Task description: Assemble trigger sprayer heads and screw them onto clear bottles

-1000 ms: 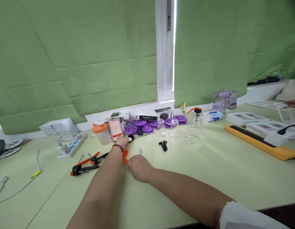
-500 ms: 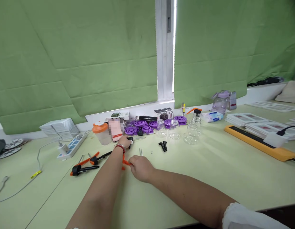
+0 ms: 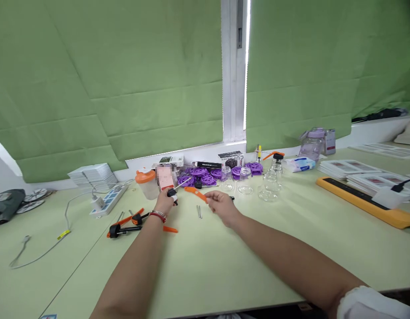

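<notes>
Left hand [image 3: 165, 204]: raised over pale green table [image 3: 225, 266] toward its far edge, fingers closed on black-capped thin metal rod [image 3: 174, 191].
Right hand [image 3: 222, 206]: alongside, fingertips pinching flat orange plastic strip [image 3: 195, 193].
Around: two metal pins [image 3: 199, 212] lie between hands.

**Q:** Report illumination.
**A:** I read the scene as evenly bright. Daylight enters at the window gap [image 3: 246, 66] between the green blinds [image 3: 125, 88], and that strip clips to white. The blinds diffuse the rest.

**Q:** Shadows and glare?
**A:** I see only faint, soft shadows on the surface [image 3: 258, 252] beneath my forearms. The glass jars [image 3: 268, 186] carry small highlights.

**Q:** Sharpness?
**A:** The centre is acceptable. The orange strip [image 3: 195, 193] in my right hand [image 3: 221, 206] shows slight motion smear. The black piece [image 3: 172, 192] in my left hand [image 3: 165, 203] is too small to resolve. A pixelated patch [image 3: 165, 178] masks one item. Wide-angle distortion bends lines toward the edges, and the white sleeve [image 3: 374, 305] is soft.
</notes>
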The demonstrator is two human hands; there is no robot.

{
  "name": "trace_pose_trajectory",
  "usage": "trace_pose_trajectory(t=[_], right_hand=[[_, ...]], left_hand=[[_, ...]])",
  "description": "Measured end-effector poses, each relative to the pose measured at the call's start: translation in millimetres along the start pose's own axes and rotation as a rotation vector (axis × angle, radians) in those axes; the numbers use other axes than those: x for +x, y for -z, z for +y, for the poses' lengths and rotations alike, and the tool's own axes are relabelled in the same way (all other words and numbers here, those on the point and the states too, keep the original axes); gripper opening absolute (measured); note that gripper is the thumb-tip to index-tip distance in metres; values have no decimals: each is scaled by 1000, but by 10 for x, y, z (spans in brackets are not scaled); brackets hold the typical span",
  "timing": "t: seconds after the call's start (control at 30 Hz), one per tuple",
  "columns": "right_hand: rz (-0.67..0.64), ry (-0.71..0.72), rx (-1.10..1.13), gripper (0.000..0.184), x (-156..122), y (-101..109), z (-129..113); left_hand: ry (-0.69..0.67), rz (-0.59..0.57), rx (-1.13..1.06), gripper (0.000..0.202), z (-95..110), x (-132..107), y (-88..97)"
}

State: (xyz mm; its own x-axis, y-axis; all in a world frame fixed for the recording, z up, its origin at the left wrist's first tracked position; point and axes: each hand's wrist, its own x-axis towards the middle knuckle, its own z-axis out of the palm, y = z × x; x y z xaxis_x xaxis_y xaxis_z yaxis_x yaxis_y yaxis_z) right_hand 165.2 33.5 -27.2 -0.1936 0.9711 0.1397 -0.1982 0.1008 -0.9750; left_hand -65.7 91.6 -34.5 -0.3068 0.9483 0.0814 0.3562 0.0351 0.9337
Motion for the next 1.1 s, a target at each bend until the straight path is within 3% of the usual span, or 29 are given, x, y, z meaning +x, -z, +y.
trace_pose_trajectory(t=[0.17,0.43,0.5,0.67,0.77,1.1], right_hand=[[153,-70,212,26,49,367,-86],[73,-156,273,23,-180,503,-105],[43,-187,286,20,-229,499,-95],[-42,-263,356,19,-300,518,-15],[-54,-251,388,19,-309,545,17],[-19,-216,333,19,-138,644,64]], left_hand=[[-41,-166,-141,35,160,-288,-154],[-24,-400,-294,38,428,-792,-360],[-15,-398,-304,39,426,-888,-365],[-61,-272,-190,43,386,-1044,-350],[-93,-272,-154,44,370,-1084,-336],[-151,-334,-122,43,311,-922,-439]])
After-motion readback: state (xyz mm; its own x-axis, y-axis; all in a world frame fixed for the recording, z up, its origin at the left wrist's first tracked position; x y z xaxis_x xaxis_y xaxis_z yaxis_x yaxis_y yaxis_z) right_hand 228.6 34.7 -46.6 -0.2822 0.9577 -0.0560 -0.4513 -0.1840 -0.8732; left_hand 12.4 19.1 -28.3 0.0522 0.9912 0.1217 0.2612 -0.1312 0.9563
